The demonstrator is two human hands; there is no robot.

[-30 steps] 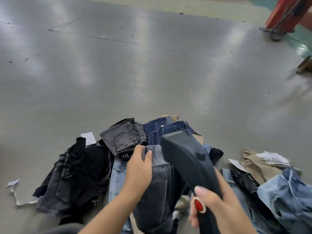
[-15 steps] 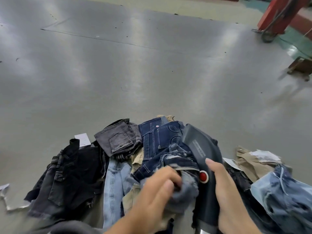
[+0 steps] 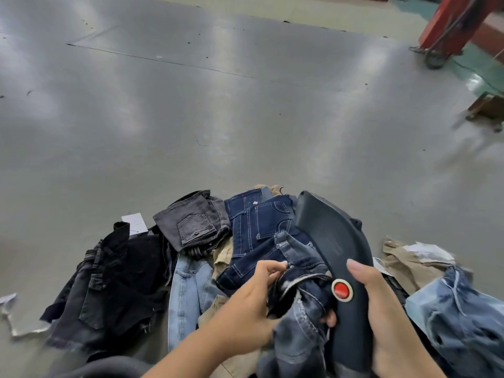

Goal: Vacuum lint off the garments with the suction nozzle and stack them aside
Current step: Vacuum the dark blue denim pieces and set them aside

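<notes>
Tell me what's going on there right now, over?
Right hand grips suction nozzle. Left hand holds faded denim garment beside it. Jeans pile crowds underneath.

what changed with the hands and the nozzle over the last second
The left hand let go of the upright grey denim and now grips the faded blue denim garment lower down. The suction nozzle, in the right hand, swung right and tilted back. The garment pile stayed put.
</notes>
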